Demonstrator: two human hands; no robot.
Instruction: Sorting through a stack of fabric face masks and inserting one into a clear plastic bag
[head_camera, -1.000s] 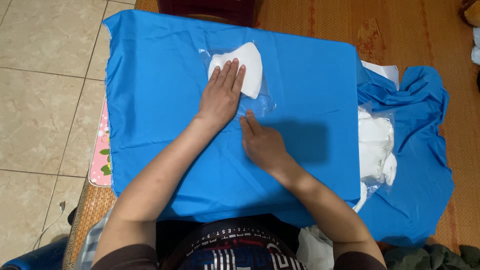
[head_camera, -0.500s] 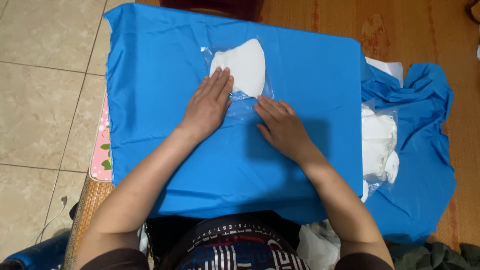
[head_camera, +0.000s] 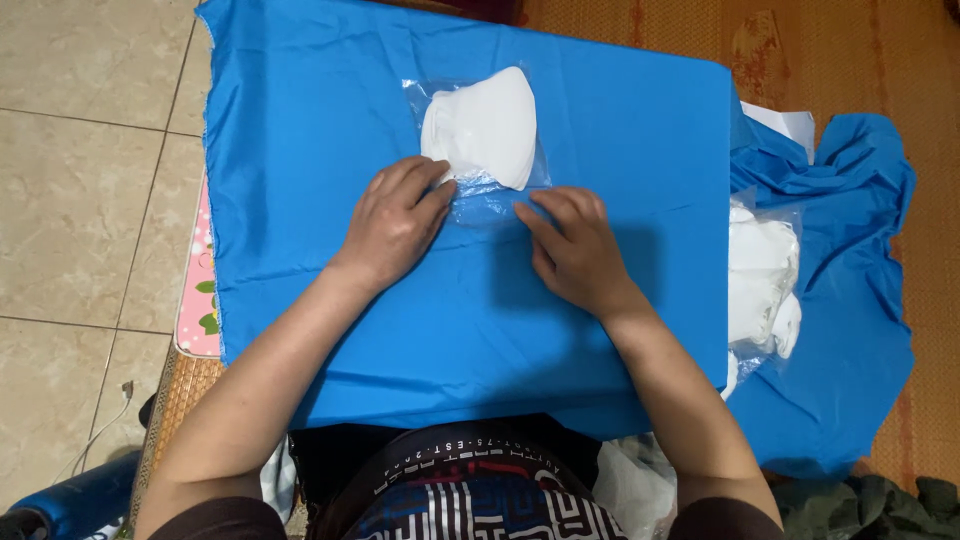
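Left hand (head_camera: 395, 225) lies flat, fingers together, pinning the near edge of a clear plastic bag (head_camera: 480, 190) of white pieces (head_camera: 485, 130) just beyond its fingertips; right hand (head_camera: 575, 250) beside it seems to pinch that edge, steadying it on the blue cloth (head_camera: 300, 150).
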